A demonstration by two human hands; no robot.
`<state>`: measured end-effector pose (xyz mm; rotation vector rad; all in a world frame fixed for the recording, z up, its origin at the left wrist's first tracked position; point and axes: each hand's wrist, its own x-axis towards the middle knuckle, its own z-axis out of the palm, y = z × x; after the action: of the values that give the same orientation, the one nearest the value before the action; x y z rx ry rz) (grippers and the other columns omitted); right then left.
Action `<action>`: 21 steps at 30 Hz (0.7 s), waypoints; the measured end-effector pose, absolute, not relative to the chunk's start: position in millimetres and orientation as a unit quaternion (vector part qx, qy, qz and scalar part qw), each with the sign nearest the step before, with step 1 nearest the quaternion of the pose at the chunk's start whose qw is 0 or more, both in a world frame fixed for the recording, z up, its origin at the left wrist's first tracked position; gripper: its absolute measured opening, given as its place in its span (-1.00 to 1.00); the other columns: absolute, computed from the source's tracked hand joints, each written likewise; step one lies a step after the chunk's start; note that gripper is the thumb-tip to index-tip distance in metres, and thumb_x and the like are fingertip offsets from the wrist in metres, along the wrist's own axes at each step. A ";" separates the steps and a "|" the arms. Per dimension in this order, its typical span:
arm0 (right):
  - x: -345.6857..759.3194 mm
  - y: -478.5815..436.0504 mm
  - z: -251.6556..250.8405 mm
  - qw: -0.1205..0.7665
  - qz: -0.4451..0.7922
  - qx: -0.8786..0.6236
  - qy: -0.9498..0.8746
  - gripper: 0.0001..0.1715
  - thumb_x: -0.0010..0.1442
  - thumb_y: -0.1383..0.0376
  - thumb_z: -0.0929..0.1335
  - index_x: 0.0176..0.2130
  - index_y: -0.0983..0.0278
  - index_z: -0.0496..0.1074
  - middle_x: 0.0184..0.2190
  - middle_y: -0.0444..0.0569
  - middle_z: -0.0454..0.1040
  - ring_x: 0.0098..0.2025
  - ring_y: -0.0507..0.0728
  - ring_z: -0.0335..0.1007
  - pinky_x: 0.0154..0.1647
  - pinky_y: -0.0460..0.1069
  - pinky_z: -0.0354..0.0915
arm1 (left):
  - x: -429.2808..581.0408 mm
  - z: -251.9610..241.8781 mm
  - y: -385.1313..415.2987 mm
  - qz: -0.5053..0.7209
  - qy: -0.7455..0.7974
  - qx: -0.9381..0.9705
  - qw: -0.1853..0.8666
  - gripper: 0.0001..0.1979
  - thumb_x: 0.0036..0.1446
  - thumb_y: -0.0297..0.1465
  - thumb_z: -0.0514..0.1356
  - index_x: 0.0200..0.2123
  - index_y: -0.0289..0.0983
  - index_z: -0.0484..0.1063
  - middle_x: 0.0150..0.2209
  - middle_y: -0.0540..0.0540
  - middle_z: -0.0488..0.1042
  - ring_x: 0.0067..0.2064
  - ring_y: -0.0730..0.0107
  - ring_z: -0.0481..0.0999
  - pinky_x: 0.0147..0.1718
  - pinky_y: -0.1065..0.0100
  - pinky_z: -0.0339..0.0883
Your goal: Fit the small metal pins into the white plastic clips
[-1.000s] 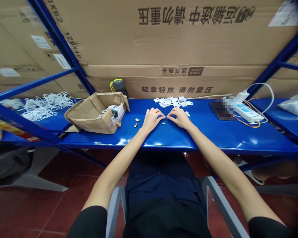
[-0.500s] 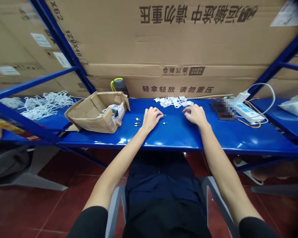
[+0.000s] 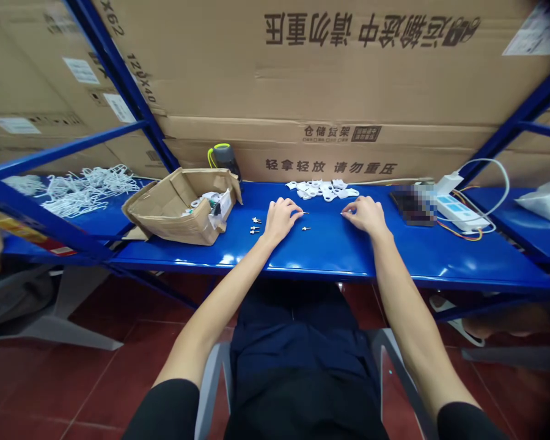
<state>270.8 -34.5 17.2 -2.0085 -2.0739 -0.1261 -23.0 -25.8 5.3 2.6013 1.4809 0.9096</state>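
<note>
My left hand [image 3: 282, 221] is over the blue shelf top, thumb and forefinger pinched on a thin metal pin [image 3: 305, 212] that points right. Across a short gap, my right hand [image 3: 367, 215] has its thumb and fingertips pressed together. A tiny pale tip pokes out from them, too small to name. Below the left fingertips lies another small metal pin [image 3: 307, 228] with a collar. Several similar pins [image 3: 255, 228] rest left of that hand. Behind both hands is a loose heap of flat white pieces [image 3: 323, 190] with holes.
An open cardboard box [image 3: 174, 221] with small parts stands left, a dark bottle [image 3: 226, 160] behind it. A phone-like dark slab [image 3: 412, 208] and a white power strip [image 3: 461, 214] with cables lie right. White wire hooks [image 3: 91, 189] pile up beyond the blue post. Another person's hand shows far left.
My right hand's fingers have closed into a pinch, and a tiny tip now shows there. My left hand keeps its hold on the pin. The view has shifted slightly.
</note>
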 end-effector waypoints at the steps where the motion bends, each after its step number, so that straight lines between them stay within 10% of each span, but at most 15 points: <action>1: 270.9 -33.9 16.8 0.125 -0.042 -0.687 -0.715 -0.68 0.37 0.14 0.38 -0.07 0.12 0.74 0.01 0.19 0.55 0.16 0.42 0.35 0.12 0.25 0.27 | -22.9 5.4 -25.8 0.291 0.474 0.831 0.008 -0.77 0.48 -0.25 0.22 -0.08 -0.13 0.70 0.02 -0.13 0.62 0.07 0.06 0.47 0.07 0.06 0.25; 9: 267.9 -28.6 12.7 0.158 -0.035 -0.663 -0.731 -0.74 0.35 0.17 0.42 -0.15 0.15 0.74 -0.08 0.17 0.60 0.12 0.42 0.41 0.09 0.25 0.30 | -22.5 4.0 -23.9 0.290 0.471 0.833 0.007 -0.77 0.48 -0.25 0.23 -0.07 -0.13 0.71 0.02 -0.13 0.63 0.07 0.05 0.49 0.07 0.05 0.28; 21: 210.7 -23.6 -0.9 0.451 0.241 -0.504 -0.696 -0.64 0.20 -0.05 0.50 -0.28 0.17 0.71 -0.25 -0.03 0.73 -0.17 0.26 0.58 -0.02 0.13 0.41 | -19.4 7.0 -27.9 0.328 0.457 0.826 0.016 -0.77 0.46 -0.19 0.25 -0.10 -0.10 0.70 -0.02 -0.10 0.64 0.04 0.11 0.49 0.08 0.08 0.26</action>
<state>210.7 -23.6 -0.9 -1.2450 -1.7211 0.5959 -19.4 -27.9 7.0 2.5706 1.4224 1.0215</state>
